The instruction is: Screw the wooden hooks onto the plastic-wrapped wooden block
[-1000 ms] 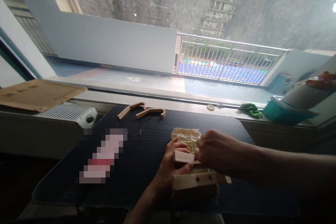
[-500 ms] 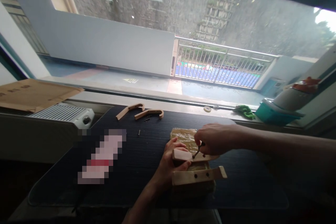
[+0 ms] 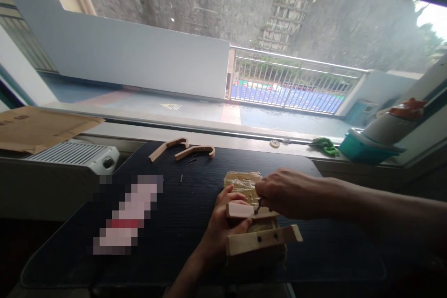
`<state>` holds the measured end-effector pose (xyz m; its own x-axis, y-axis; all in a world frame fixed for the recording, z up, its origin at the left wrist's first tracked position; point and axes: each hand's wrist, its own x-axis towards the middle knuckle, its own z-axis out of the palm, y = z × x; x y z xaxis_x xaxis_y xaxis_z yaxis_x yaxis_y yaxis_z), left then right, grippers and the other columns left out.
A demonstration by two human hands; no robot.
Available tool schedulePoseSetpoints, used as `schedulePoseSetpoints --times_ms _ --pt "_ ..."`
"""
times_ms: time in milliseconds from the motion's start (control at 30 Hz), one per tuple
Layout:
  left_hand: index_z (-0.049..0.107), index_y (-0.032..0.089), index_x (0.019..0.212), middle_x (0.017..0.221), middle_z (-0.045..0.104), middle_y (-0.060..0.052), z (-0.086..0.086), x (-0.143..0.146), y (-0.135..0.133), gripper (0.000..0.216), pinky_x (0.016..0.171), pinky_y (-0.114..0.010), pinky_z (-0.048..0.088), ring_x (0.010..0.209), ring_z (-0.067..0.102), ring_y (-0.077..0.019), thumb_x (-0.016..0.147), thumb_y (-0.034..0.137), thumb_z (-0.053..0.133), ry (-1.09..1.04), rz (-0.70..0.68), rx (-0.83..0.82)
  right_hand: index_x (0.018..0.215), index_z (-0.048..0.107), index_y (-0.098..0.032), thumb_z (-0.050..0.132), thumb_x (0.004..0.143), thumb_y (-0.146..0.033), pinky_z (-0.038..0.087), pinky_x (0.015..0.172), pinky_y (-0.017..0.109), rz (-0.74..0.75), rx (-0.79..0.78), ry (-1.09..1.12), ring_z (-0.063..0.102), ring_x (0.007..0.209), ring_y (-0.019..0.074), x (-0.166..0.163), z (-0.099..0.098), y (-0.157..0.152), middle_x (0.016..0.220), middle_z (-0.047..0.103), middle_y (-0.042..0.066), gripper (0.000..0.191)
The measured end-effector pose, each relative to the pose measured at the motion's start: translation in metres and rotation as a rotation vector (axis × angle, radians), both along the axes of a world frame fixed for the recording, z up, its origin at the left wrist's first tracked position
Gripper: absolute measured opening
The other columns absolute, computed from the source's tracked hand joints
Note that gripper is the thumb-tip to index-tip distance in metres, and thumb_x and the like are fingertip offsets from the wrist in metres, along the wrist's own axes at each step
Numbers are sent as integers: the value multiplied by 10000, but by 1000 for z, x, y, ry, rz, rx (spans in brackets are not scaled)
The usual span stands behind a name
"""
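My left hand (image 3: 219,220) is closed around the near end of a pale wooden bar (image 3: 240,211), thumb in front and fingers behind. In my right hand (image 3: 281,192) is a small dark hex key (image 3: 257,207), its tip at a hole in that bar. The fingers cover most of the key and the bar's right part. Beneath lies a tan block (image 3: 242,179) wrapped in shiny clear film or tape. A second wooden bar (image 3: 244,244), with two dark holes and a raised right end, rests at the block's front side, just below my left thumb.
Two hooked wooden pieces (image 3: 169,147) (image 3: 194,151) lie at the back of the dark table (image 3: 167,223), near loose screws (image 3: 181,178). A blurred-out pink item (image 3: 129,209) is at left. Along the windowsill stand a teal container (image 3: 366,146) and a green cloth-like thing (image 3: 326,146).
My right hand has turned and dropped slightly, covering more of the bar's right part and the hex key. My left hand keeps its hold. The whole view has shifted a little.
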<state>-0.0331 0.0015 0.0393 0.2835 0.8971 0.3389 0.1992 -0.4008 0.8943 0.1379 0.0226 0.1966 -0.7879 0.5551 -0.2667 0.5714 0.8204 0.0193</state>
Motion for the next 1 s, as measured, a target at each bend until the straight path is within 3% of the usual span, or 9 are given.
schedulePoseSetpoints --times_ms 100,200,400,533,600,767,867,933,1000 --pt "654 202 878 1093 580 -71 1 0 0 206 1058 -443 282 1268 308 -279 683 138 668 3 7 -3 782 581 -169 379 888 -275 246 470 250 -185 18 18 485 506 110 2 -4 2 631 599 21 252" --pt "651 209 890 1094 583 -65 3 -1 -1 227 1058 -449 282 1266 313 -278 677 131 668 2 17 -5 791 584 -174 359 890 -321 245 474 254 -265 39 18 499 523 123 2 0 1 641 603 30 286" --pt "630 214 977 1180 544 -69 3 -2 -1 292 1050 -433 303 1272 318 -277 693 164 676 26 16 -25 777 610 -188 523 771 -182 247 467 244 -103 -40 -51 501 536 121 -1 23 -5 655 610 9 88" --pt "646 222 969 1163 560 -65 3 0 -1 284 1053 -435 296 1280 308 -279 692 163 674 31 13 -20 745 602 -182 474 786 -72 298 511 246 38 -48 63 513 567 111 -5 18 -11 700 625 2 173" --pt "650 219 979 1173 560 -70 2 -3 -3 304 1055 -446 288 1284 304 -289 682 165 680 12 4 -20 772 614 -175 484 776 -48 309 535 251 39 -42 63 528 596 117 -9 11 -14 731 638 9 181" --pt "593 209 1128 1308 482 -73 0 -22 3 396 1083 -422 245 1310 280 -266 735 159 591 -77 -74 -81 666 635 -154 435 839 -259 254 444 255 -261 14 44 423 440 103 -4 3 -6 547 567 15 285" --pt "544 189 1167 1335 458 -75 -2 -21 27 372 1066 -395 272 1272 362 -240 799 216 491 -160 166 -155 621 633 -170 462 813 -355 275 448 231 -383 -116 125 386 433 85 14 2 -2 502 526 -10 316" --pt "475 162 1237 1307 486 -117 -3 -16 43 429 1020 -392 330 1214 440 -242 842 328 454 -37 344 -268 641 638 -181 450 821 -356 283 456 229 -430 -162 222 398 454 89 27 0 -8 513 536 -15 314" --pt "479 106 1234 1293 487 -173 -6 -14 50 538 1009 -429 323 1216 427 -288 798 420 518 28 403 -270 711 651 -190 426 840 -377 304 471 233 -503 -190 376 442 499 104 42 -6 -19 576 578 -3 320"
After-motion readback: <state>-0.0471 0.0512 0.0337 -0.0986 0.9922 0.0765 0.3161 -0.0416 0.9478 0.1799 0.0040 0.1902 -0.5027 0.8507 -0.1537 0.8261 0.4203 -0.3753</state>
